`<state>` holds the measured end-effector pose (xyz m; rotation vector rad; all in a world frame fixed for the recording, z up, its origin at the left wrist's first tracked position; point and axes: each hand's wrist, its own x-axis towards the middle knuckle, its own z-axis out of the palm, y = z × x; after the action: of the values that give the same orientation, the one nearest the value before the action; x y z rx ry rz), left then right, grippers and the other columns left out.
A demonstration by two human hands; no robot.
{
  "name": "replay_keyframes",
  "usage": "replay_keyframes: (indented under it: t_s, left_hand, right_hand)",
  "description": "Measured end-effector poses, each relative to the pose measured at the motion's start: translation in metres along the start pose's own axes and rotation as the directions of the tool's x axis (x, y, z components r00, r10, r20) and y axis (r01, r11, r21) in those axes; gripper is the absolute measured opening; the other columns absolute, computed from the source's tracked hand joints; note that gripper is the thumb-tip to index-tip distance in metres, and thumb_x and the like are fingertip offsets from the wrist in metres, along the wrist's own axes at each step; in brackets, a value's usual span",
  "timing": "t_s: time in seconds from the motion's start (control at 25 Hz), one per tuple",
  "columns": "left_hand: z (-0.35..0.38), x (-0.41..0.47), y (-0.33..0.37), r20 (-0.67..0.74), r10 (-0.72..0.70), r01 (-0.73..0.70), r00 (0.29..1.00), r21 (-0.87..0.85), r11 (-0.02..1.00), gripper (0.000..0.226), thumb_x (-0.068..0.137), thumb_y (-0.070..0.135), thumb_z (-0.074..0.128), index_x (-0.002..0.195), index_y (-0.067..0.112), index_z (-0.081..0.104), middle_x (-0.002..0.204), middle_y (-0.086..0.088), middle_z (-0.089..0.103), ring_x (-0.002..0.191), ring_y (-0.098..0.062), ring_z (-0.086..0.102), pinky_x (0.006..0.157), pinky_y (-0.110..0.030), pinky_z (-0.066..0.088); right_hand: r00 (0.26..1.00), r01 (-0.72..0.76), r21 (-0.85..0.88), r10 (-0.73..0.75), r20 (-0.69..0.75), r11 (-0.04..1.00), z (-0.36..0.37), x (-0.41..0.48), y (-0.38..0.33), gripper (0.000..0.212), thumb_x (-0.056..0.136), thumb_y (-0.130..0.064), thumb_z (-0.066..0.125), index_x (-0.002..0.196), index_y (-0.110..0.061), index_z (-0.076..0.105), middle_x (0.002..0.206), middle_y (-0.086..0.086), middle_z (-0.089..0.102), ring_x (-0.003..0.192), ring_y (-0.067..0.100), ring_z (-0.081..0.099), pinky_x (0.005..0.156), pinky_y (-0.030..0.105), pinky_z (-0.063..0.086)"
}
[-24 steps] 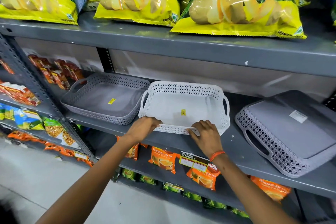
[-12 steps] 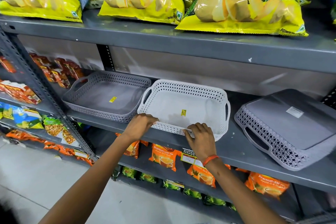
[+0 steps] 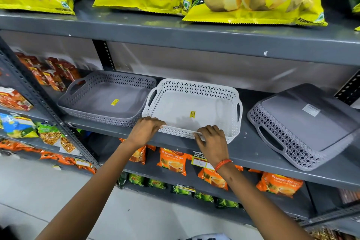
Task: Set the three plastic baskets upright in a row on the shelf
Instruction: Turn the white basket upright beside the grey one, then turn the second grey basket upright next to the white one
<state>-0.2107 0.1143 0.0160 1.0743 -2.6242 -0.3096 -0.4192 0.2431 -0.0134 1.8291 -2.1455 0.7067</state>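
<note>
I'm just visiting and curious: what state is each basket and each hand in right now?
Left grey basket: upright, empty.
White basket: upright, empty, gripped at its front rim.
Right grey basket: upside down.
Left hand: gripping the white basket.
Right hand: gripping the white basket.

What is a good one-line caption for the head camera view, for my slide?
Both hands grip the upright white basket beside an upright grey basket; a third basket lies upside down.
</note>
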Motion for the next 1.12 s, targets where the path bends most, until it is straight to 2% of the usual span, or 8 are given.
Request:
replay_keyframes:
  t_s: [0.16,0.28,0.36,0.44,0.6,0.8,1.0,1.12]
  left_hand:
    - [0.001,0.000,-0.002,0.011,0.017,-0.017,1.000,0.005,1.000,0.023,0.093,0.018,0.054,0.113,0.015,0.067,0.112,-0.009,0.073,0.102,-0.031,0.065,0.090,-0.040,0.052]
    - [-0.001,0.002,0.008,0.008,0.043,-0.043,0.999,0.005,0.999,0.051,0.088,0.049,0.042,0.126,0.019,0.057,0.127,-0.006,0.065,0.117,-0.028,0.059,0.102,-0.042,0.045]
    - [0.001,0.013,0.031,-0.069,0.085,-0.084,0.994,0.011,0.996,0.063,0.086,0.052,0.035,0.135,0.014,0.047,0.135,-0.008,0.059,0.125,-0.027,0.054,0.108,-0.045,0.040]
    - [0.004,0.025,0.065,-0.171,0.137,-0.133,0.976,0.032,0.991,0.063,0.089,0.047,0.035,0.138,0.008,0.042,0.141,-0.011,0.053,0.131,-0.026,0.048,0.110,-0.047,0.037]
    - [0.018,0.054,0.143,-0.276,0.206,-0.193,0.939,0.075,0.978,0.056,0.094,0.037,0.034,0.141,0.006,0.036,0.147,-0.010,0.045,0.137,-0.023,0.040,0.114,-0.041,0.031]
    - [0.057,0.082,0.244,-0.295,0.247,-0.252,0.923,0.020,0.967,0.052,0.090,0.032,0.036,0.130,0.002,0.050,0.132,-0.016,0.060,0.123,-0.029,0.056,0.108,-0.029,0.035]
    - [0.118,0.092,0.303,-0.021,0.188,-0.189,0.982,-0.068,0.980,0.030,0.089,0.030,0.049,0.099,0.008,0.067,0.101,-0.017,0.071,0.098,-0.034,0.066,0.079,-0.043,0.057]
    - [0.143,0.088,0.305,0.071,0.235,-0.233,0.969,-0.030,0.972,0.027,0.089,0.026,0.053,0.100,0.007,0.070,0.106,-0.014,0.072,0.104,-0.031,0.065,0.084,-0.044,0.057]
  right_hand:
    - [1.000,-0.013,0.007,0.013,0.017,1.000,-0.002,-0.001,-0.001,0.032,0.083,-0.036,0.044,0.078,-0.015,0.068,0.073,0.004,0.071,0.071,0.027,0.064,0.061,0.032,0.050]
    - [0.999,-0.035,0.031,0.035,0.005,0.999,-0.011,0.001,0.002,0.040,0.087,-0.040,0.040,0.101,-0.012,0.066,0.098,0.008,0.072,0.092,0.029,0.066,0.082,0.038,0.051]
    - [0.997,-0.068,0.029,0.069,-0.042,0.997,-0.024,0.005,0.010,0.049,0.091,-0.040,0.036,0.125,-0.009,0.053,0.130,0.011,0.059,0.122,0.028,0.053,0.107,0.045,0.038]
    - [0.986,-0.113,0.025,0.115,-0.120,0.993,-0.045,0.009,0.022,0.054,0.094,-0.038,0.033,0.139,-0.007,0.036,0.149,0.012,0.038,0.139,0.025,0.032,0.118,0.047,0.017]
    - [0.931,-0.233,0.061,0.241,-0.274,0.971,-0.096,0.004,0.079,0.056,0.094,-0.034,0.034,0.142,-0.006,0.029,0.154,0.014,0.027,0.143,0.027,0.020,0.118,0.049,0.012]
    - [0.885,-0.352,0.074,0.358,-0.297,0.933,-0.135,-0.033,0.182,0.057,0.093,-0.035,0.030,0.141,-0.007,0.031,0.154,0.013,0.028,0.143,0.028,0.023,0.117,0.051,0.018]
    - [0.874,-0.445,0.077,0.451,-0.178,0.892,-0.144,-0.077,0.268,0.061,0.091,-0.039,0.026,0.140,-0.003,0.033,0.152,0.015,0.032,0.141,0.031,0.027,0.116,0.053,0.022]
    - [0.809,-0.546,0.200,0.574,-0.124,0.814,-0.135,-0.091,0.296,0.058,0.094,-0.035,0.037,0.141,-0.001,0.031,0.152,0.017,0.030,0.141,0.034,0.024,0.116,0.053,0.023]
